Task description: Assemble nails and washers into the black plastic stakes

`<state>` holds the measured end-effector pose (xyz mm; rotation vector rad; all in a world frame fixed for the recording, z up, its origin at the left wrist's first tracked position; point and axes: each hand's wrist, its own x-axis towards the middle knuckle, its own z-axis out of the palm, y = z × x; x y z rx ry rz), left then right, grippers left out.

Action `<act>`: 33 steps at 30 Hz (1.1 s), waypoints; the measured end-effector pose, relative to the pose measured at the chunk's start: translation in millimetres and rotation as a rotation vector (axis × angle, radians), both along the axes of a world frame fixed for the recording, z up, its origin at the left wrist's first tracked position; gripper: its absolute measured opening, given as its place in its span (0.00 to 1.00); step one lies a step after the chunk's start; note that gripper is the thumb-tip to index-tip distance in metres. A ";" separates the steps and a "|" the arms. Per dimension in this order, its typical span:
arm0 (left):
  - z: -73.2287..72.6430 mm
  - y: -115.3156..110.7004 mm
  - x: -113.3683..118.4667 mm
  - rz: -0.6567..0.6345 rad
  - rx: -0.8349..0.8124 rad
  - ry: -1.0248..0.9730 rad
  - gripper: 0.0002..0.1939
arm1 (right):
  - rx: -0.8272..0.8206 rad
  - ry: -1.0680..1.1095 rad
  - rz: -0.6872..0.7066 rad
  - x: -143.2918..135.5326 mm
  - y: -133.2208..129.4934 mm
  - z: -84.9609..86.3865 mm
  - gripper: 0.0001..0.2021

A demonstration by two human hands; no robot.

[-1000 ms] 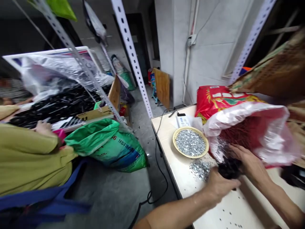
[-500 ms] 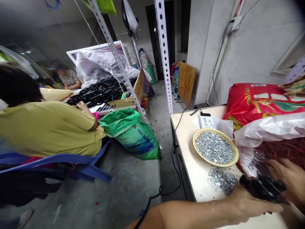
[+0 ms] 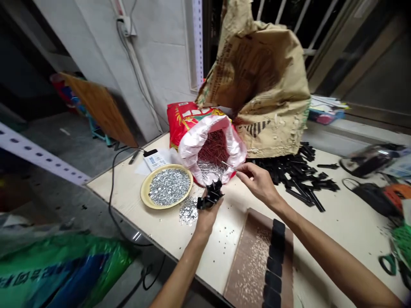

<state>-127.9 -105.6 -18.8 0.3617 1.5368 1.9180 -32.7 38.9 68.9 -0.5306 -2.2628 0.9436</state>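
Note:
My left hand [image 3: 207,218] is closed round a cluster of black plastic parts [image 3: 211,196], held over the table in front of the open sack. Between the thumb and fingertips of my right hand [image 3: 258,182] is a thin metal rod [image 3: 228,165], its far end pointing at the sack mouth. The white-lined sack [image 3: 189,149] holds many thin dark-red rods [image 3: 213,147] and silvery ones [image 3: 208,167]. Left of my left hand stands a yellow bowl [image 3: 145,201] full of small metal washers [image 3: 170,187]. Loose washers [image 3: 189,210] lie beside it.
A brown board [image 3: 237,273] with a row of black pieces [image 3: 274,265] lies near me. Behind are a large paper sack [image 3: 272,94] and piled black plastic parts [image 3: 298,175]. Green-handled scissors [image 3: 387,264] lie at right. A cable [image 3: 111,192] hangs off the table's left edge.
The view has swung right, from the co-worker's side to the table. My right hand has come away from the sack mouth with a thin metal rod; my left still holds the black parts.

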 end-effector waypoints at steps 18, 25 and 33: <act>35.4 -26.3 3.7 -0.196 -0.039 0.201 0.19 | -0.076 0.028 0.300 8.7 -37.8 6.6 0.11; 29.5 -36.9 -3.6 -0.129 -0.126 0.149 0.15 | -0.241 0.021 0.398 -17.9 -20.5 0.5 0.25; 27.6 -37.5 -10.6 -0.098 -0.100 0.152 0.24 | 0.214 -0.490 -0.097 -102.9 10.1 -46.1 0.09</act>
